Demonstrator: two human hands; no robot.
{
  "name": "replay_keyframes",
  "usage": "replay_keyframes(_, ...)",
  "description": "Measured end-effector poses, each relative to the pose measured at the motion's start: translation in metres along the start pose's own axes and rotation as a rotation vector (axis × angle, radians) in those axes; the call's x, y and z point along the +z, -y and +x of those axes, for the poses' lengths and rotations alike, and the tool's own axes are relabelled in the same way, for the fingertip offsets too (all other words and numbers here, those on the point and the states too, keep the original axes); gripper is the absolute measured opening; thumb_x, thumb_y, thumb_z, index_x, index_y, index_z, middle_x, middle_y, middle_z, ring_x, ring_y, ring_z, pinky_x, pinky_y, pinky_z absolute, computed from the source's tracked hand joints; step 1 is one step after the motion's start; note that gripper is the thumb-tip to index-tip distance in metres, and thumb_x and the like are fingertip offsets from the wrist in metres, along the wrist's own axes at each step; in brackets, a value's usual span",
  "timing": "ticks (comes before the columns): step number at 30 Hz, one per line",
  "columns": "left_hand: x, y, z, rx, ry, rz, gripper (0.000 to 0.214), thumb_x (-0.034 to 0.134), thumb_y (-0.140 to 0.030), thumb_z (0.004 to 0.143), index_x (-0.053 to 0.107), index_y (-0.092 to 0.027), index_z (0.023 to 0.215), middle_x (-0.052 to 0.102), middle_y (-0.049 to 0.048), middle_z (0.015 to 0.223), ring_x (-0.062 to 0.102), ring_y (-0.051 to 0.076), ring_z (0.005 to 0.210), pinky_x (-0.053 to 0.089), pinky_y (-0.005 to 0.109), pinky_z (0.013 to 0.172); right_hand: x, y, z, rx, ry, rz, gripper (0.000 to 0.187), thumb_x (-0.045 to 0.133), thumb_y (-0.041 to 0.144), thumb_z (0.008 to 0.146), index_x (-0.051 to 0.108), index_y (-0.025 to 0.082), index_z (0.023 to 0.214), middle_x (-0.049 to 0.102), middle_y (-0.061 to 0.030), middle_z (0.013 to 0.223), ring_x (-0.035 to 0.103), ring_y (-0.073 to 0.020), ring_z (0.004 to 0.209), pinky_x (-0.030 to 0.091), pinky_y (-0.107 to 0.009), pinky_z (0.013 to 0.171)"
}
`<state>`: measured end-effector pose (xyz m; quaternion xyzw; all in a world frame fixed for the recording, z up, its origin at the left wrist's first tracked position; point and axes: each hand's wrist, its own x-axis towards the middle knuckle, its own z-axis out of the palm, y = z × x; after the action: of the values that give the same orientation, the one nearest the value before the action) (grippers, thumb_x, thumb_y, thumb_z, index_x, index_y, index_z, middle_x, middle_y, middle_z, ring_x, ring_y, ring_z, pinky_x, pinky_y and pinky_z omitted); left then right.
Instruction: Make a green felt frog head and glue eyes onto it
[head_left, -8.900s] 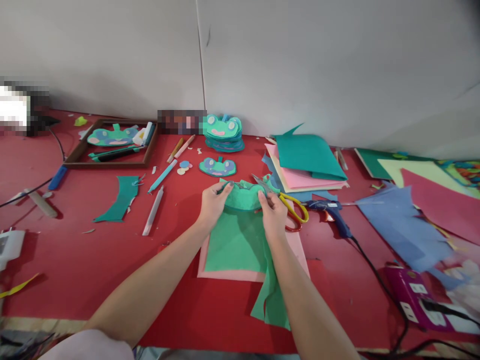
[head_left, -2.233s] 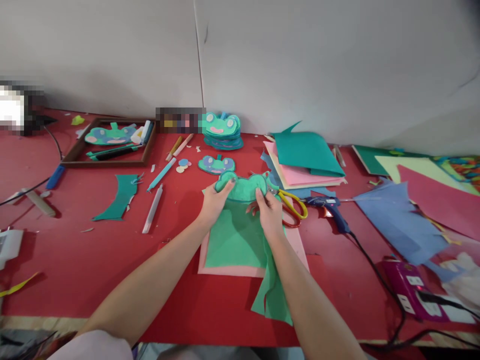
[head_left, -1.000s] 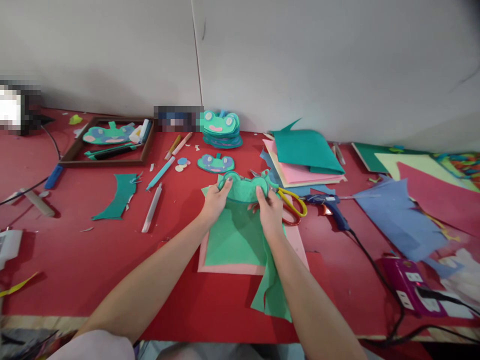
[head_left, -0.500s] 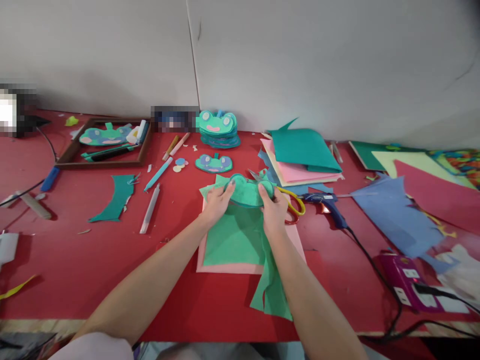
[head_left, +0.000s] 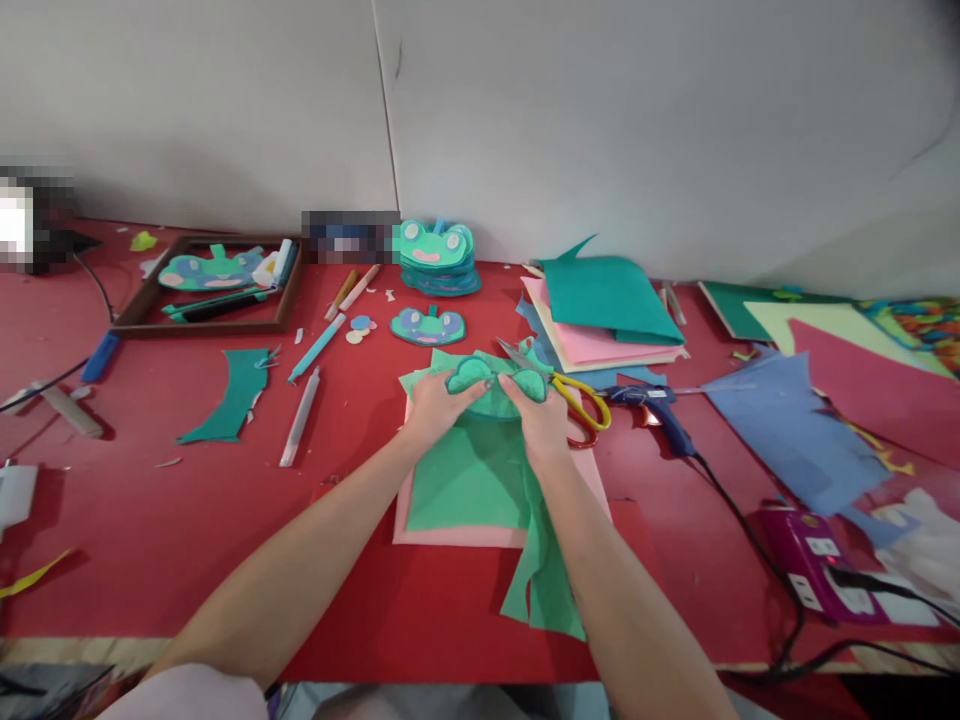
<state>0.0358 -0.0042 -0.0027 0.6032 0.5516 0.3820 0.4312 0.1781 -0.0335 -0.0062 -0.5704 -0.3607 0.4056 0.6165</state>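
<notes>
- The left hand (head_left: 433,408) and right hand (head_left: 541,425) curl their fingers closed on the frog-shaped felt piece (head_left: 496,398), gripped between them.
- The green felt sheet (head_left: 465,480) lies beneath the fingers.
- The yellow scissors (head_left: 581,398) lie just right of the fingers.

Craft workshop, no question: a red worktop (head_left: 187,520) against a bare grey wall, scattered with felt offcuts. Coloured felt sheets (head_left: 607,320) are stacked near the back edge, beside a pile of finished frog faces (head_left: 435,255). Mid-worktop there's a green felt frog face (head_left: 466,373), yellow-handled scissors (head_left: 577,400) and a blue glue gun (head_left: 656,415). Glue sticks (head_left: 300,430) lie left, with a wooden tray (head_left: 142,315) toward the back left corner.
</notes>
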Motion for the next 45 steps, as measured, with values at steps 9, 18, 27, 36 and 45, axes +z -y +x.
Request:
replay_keyframes(9, 0.000, -0.002, -0.003, 0.015, -0.002, -0.172, 0.031, 0.067, -0.043, 0.067, 0.067, -0.015, 0.081, 0.070, 0.0052, 0.079, 0.064, 0.018, 0.070, 0.050, 0.026, 0.062, 0.003, 0.007, -0.004, -0.073, 0.031, -0.139, 0.025, 0.071, 0.038, 0.063, 0.070, 0.019, 0.079, 0.070, -0.0020, 0.082, 0.064, -0.0214, 0.083, 0.051, -0.037, 0.083)
replay_keyframes(18, -0.003, -0.006, -0.003, 0.051, -0.032, -0.091, 0.025, 0.067, -0.038, 0.068, 0.067, -0.015, 0.078, 0.070, 0.0040, 0.077, 0.064, 0.018, 0.072, 0.050, 0.026, 0.064, 0.002, 0.011, -0.005, -0.131, 0.059, -0.231, 0.030, 0.070, 0.039, 0.062, 0.068, 0.018, 0.083, 0.069, -0.0013, 0.084, 0.062, -0.0200, 0.084, 0.047, -0.034, 0.084)
replay_keyframes(27, -0.002, -0.006, -0.002, 0.072, -0.003, 0.092, 0.035, 0.055, -0.049, 0.076, 0.066, -0.016, 0.077, 0.069, 0.0032, 0.069, 0.064, 0.018, 0.068, 0.047, 0.026, 0.062, 0.000, 0.008, -0.003, -0.072, -0.003, -0.094, 0.030, 0.072, 0.038, 0.057, 0.063, 0.018, 0.078, 0.064, 0.0005, 0.080, 0.059, -0.0180, 0.080, 0.047, -0.033, 0.078)
replay_keyframes(36, 0.002, -0.002, 0.001, -0.053, 0.172, -0.200, 0.043, 0.051, -0.057, 0.075, 0.064, -0.016, 0.069, 0.067, 0.0044, 0.055, 0.064, 0.019, 0.053, 0.051, 0.028, 0.056, 0.000, -0.002, 0.001, -0.082, -0.018, 0.016, 0.036, 0.064, 0.043, 0.068, 0.062, 0.019, 0.094, 0.066, -0.0030, 0.095, 0.060, -0.0179, 0.088, 0.050, -0.034, 0.079)
replay_keyframes(45, 0.002, -0.005, 0.002, 0.001, 0.176, -0.251, 0.035, 0.067, -0.045, 0.066, 0.060, -0.014, 0.080, 0.070, 0.0066, 0.073, 0.066, 0.018, 0.064, 0.052, 0.027, 0.056, -0.004, -0.011, 0.006, -0.021, -0.103, -0.001, 0.036, 0.055, 0.051, 0.075, 0.060, 0.016, 0.084, 0.062, -0.0029, 0.078, 0.056, -0.0128, 0.060, 0.049, -0.026, 0.052)
